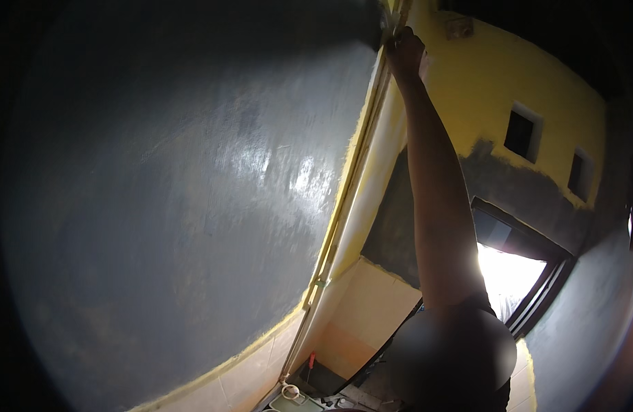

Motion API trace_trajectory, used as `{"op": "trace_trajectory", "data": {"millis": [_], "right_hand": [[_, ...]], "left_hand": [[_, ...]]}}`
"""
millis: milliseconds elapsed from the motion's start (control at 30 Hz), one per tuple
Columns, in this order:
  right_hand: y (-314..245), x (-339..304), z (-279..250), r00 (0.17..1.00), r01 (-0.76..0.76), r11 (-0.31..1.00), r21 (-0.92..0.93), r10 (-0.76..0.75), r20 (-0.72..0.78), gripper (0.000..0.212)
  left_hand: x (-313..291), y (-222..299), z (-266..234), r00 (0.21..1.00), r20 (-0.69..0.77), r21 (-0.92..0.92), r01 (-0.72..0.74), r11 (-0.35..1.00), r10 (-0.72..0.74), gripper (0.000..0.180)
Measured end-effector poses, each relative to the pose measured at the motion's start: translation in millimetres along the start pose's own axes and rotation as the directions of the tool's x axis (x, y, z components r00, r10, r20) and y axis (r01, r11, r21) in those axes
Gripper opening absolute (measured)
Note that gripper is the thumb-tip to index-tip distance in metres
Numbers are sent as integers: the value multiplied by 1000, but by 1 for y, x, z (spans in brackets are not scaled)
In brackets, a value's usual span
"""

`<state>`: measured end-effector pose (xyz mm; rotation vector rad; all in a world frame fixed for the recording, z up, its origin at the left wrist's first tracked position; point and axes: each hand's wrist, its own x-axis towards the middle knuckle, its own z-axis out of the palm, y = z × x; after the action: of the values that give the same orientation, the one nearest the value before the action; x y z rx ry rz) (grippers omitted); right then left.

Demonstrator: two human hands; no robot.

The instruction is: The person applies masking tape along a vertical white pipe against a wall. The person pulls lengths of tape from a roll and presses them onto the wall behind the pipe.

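My right hand [405, 51] is raised high at the end of a stretched arm, beside the long edge where the grey wall meets a narrow trim. Its fingers are closed round what looks like a paintbrush [387, 22], dark and partly lost in shadow near the upper edge of the view. The brush is against or very near the border of the grey-painted wall [193, 192], which has wet-looking shiny patches. A yellow strip [350, 161] runs along that border. My left hand is out of view.
A yellow wall [536, 62] with small square openings has grey paint on its lower part. Below it is a bright window [512, 275] in a dark frame. Pale tiles [364, 309] line the lower walls. A red-handled item [311, 359] and a whitish ring [289, 391] lie low down.
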<state>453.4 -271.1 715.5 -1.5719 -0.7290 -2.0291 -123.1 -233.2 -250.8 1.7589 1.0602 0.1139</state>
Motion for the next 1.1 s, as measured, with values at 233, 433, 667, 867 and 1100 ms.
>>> {"op": "trace_trajectory", "data": {"millis": [233,433,667,867,1100], "right_hand": [[22,9,19,1000,6,997,71,-7,15,27],[32,31,27,980,189,980,64,-183,-80,25],[27,43,21,995,82,989,125,-88,43,29],[21,22,13,992,-105,919,381,126,-31,31],[-1,29,-3,976,-217,941,260,218,23,60]], "left_hand": [[13,14,-2,1000,24,-6,-14,1000,14,61],[19,21,-1,999,31,-8,-26,1000,26,61],[21,30,2,999,32,-13,-27,1000,28,61],[25,35,2,999,30,-17,-35,999,36,61],[28,41,5,999,31,-22,-33,999,33,61]]}}
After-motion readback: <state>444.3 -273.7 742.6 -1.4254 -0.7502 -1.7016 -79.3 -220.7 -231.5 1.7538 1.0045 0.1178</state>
